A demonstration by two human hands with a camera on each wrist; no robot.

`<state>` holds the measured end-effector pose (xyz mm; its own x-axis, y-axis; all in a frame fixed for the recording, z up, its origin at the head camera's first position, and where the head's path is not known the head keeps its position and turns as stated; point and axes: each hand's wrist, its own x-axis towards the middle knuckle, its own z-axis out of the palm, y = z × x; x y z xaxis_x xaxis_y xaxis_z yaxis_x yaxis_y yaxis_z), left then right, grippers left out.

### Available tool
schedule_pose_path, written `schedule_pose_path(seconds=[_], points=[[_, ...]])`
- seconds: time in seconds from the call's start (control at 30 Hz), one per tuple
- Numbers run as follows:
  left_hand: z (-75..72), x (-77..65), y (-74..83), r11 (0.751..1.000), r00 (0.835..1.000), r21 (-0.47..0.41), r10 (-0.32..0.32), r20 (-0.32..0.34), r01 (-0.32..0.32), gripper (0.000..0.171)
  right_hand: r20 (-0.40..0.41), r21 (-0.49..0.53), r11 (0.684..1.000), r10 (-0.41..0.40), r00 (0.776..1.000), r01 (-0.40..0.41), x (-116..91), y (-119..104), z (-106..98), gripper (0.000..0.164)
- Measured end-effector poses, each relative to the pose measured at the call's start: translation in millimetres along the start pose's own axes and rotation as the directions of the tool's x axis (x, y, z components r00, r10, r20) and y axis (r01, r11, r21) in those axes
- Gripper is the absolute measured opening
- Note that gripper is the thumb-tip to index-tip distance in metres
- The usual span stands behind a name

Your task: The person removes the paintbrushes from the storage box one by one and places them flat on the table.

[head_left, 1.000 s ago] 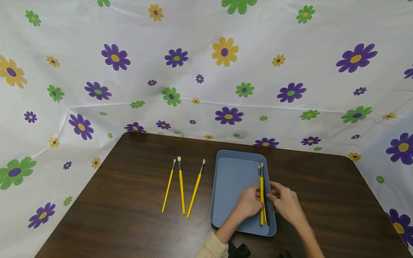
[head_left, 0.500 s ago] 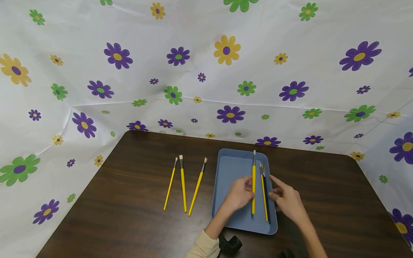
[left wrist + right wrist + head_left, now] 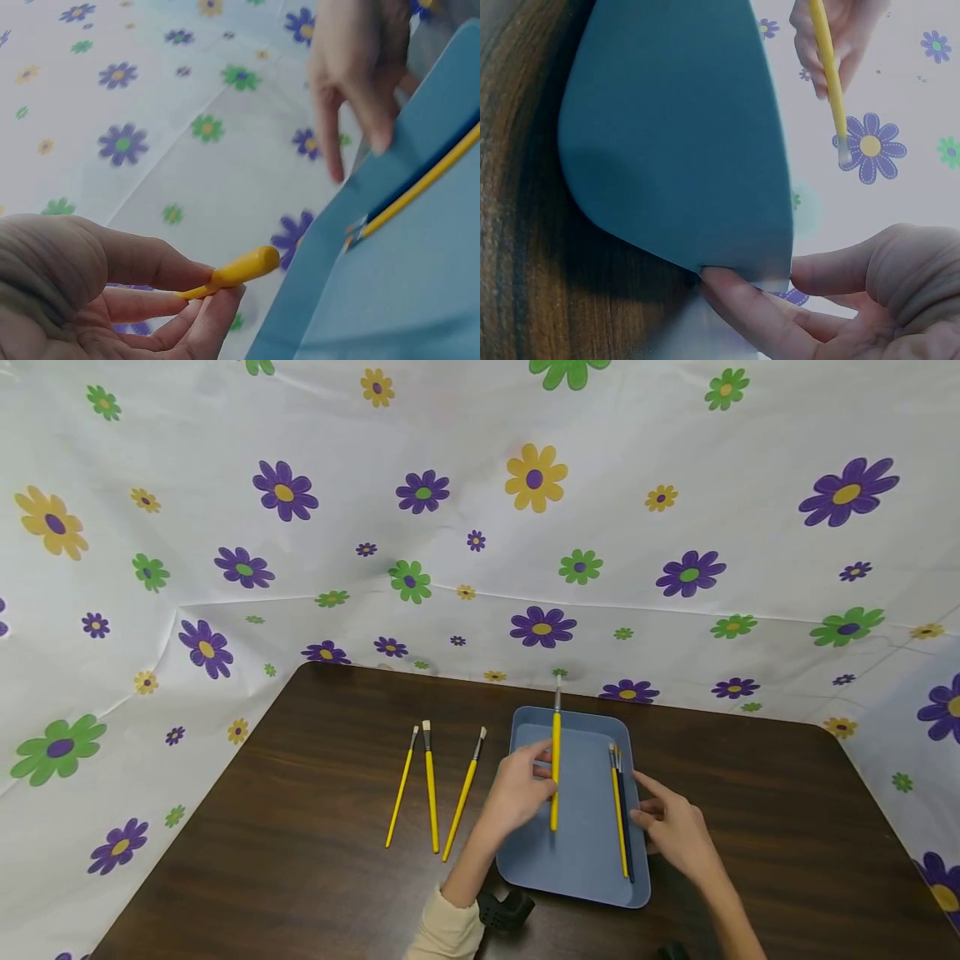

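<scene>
My left hand pinches a yellow paintbrush between thumb and fingertips, bristles away from me, above the left part of a blue-grey tray. In the left wrist view the brush's rounded yellow handle end juts past the fingers. My right hand grips the tray's right side; the right wrist view shows thumb and index finger at its edges. Inside the tray, along that side, lie another yellow paintbrush and a dark-handled paintbrush.
Left of the tray, three yellow paintbrushes lie on the dark wooden table: a thin one, a broader one and a slanted one. A flowered white cloth hangs behind the table.
My left hand has taken a yellow paintbrush from the group at the tray's right side and carried it leftward. My right hand has stayed at the tray's right wall.
</scene>
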<state>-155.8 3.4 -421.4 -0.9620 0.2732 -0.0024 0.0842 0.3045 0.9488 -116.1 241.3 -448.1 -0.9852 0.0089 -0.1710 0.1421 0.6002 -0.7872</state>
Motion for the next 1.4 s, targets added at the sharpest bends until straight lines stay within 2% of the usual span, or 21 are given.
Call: schedule_pose_path(seconds=[0.2, 0.47, 0.7, 0.9, 1.13, 1.4], points=[[-30.8, -5.9, -10.1, 0.995, 0.999, 0.094, -0.01, -0.035, 0.014, 0.057, -0.001, -0.016, 1.0, -0.006, 1.0, 0.006, 0.4, -0.2, 0.4, 0.058], [-62.1, -10.5, -31.4, 0.984, 1.0, 0.18, -0.015, 0.01, 0.013, 0.056, 0.011, -0.011, 1.0, -0.018, 1.0, 0.018, 0.3, 0.7, 0.6, 0.057], [-83.4, -16.7, -46.5, 0.979, 0.999, 0.203, -0.026, 0.026, 0.02, 0.056, 0.018, -0.014, 1.0, -0.017, 1.0, 0.017, 0.9, 1.8, 1.1, 0.058], [-98.6, -15.7, -52.2, 0.968, 0.999, 0.247, -0.033, -0.021, 0.038, 0.055, 0.021, -0.017, 1.0, -0.024, 0.999, 0.024, 1.3, 1.7, -0.5, 0.059], [-117.8, -15.3, -65.5, 0.956, 0.992, 0.272, -0.089, -0.087, 0.11, 0.055, 0.029, -0.023, 0.999, -0.029, 0.999, 0.03, 0.1, 1.6, -0.8, 0.058], [-149.6, -21.6, -78.9, 0.942, 0.987, 0.299, -0.136, -0.081, 0.154, 0.055, 0.034, -0.018, 0.999, -0.033, 0.999, 0.034, 0.3, 1.4, -0.9, 0.058]])
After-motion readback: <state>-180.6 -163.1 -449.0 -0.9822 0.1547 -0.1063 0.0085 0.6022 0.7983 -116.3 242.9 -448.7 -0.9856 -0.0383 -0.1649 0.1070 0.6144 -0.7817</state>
